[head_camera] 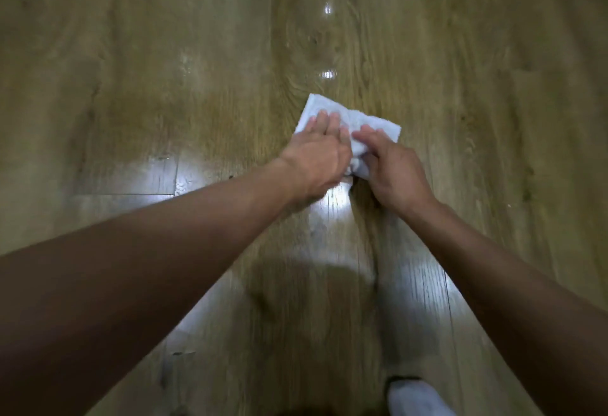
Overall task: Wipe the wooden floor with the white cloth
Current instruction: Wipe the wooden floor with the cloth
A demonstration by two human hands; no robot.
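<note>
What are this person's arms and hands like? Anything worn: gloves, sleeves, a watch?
Nothing worn shows. The left hand and right hand are bare, without gloves; no ring is visible, though the picture is slightly blurred. The left forearm and right forearm are bare to the frame's edge: no sleeves, watch or bracelet.

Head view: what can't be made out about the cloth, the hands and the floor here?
- left hand: palm hidden by its own back; wrist motion-blurred.
- right hand: fingertips buried in bunched cloth.
- white cloth: near edge hidden under both hands; folds unreadable.
- wooden floor: glare hides whether it is wet or dirty.
- white object: cut off by the bottom edge.
</note>
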